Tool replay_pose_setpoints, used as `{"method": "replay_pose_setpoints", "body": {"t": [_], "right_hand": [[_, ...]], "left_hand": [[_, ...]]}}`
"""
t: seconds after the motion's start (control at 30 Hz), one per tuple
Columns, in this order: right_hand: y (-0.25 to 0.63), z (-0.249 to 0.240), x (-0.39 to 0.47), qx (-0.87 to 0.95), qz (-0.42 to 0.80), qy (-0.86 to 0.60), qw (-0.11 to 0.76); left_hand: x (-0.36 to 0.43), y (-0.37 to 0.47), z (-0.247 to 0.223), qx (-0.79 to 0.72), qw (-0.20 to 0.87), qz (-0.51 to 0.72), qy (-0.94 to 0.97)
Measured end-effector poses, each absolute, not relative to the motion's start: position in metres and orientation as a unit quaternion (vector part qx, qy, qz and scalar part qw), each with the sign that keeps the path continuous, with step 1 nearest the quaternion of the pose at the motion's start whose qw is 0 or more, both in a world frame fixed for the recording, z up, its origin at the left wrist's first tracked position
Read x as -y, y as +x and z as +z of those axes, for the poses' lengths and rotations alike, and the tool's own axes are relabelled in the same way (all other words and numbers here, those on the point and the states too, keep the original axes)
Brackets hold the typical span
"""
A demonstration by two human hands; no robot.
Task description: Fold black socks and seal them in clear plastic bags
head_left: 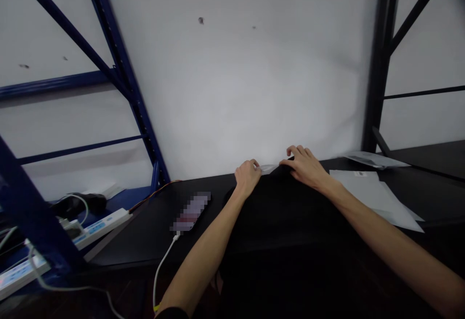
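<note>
At the back of the black shelf (160,222), my left hand (248,178) is closed, its fingers pinched on the near end of a thin, pale, plastic-looking piece (269,169). My right hand (304,165) is to its right, with thumb and forefinger closed around the raised edge of a black item (288,165) and the other fingers curled. Dark on dark, the black item blends into the shelf, so its kind and full outline cannot be made out. The pale piece lies between both hands, against this black edge.
Left of my forearm lies a phone (192,212) with a white charging cable (159,270). Flat white envelopes or bags (358,190) rest on the right, with another pale packet (378,159) behind. Blue rack posts (123,57) and power strips (103,224) stand left; a wall is behind.
</note>
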State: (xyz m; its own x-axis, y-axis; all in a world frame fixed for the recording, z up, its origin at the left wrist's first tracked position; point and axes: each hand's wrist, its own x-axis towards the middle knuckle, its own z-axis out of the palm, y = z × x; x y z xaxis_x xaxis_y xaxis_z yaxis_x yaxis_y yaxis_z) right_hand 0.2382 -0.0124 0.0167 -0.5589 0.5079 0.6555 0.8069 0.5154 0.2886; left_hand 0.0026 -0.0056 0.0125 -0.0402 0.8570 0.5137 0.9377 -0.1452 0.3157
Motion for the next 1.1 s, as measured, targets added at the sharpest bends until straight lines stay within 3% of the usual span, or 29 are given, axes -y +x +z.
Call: {"method": "replay_pose_setpoints", "body": {"t": [0.27, 0.47, 0.63, 0.73, 0.9, 0.97, 1.1], "right_hand": [[0.240, 0.006, 0.004, 0.791, -0.164, -0.522, 0.274], [0.234, 0.001, 0.002, 0.781, -0.156, -0.527, 0.297], [0.236, -0.006, -0.009, 0.799, -0.107, -0.524, 0.276], [0.238, -0.005, -0.009, 0.798, -0.089, -0.516, 0.298], [0.235, 0.001, 0.000, 0.801, -0.053, -0.487, 0.344], [0.232, 0.001, 0.003, 0.808, 0.004, -0.459, 0.368], [0.227, 0.000, 0.002, 0.759, 0.237, -0.384, 0.469]], "left_hand": [[0.004, -0.002, 0.010, 0.654, 0.060, -0.323, -0.682], [0.007, 0.000, 0.012, 0.628, 0.083, -0.323, -0.703], [0.012, 0.004, 0.015, 0.496, 0.108, -0.289, -0.812], [0.013, 0.008, 0.015, 0.460, 0.072, -0.242, -0.851], [0.009, 0.011, 0.009, 0.462, 0.106, -0.245, -0.846], [0.007, 0.010, 0.008, 0.478, 0.101, -0.246, -0.837], [0.005, 0.009, 0.007, 0.566, 0.064, -0.274, -0.775]]}}
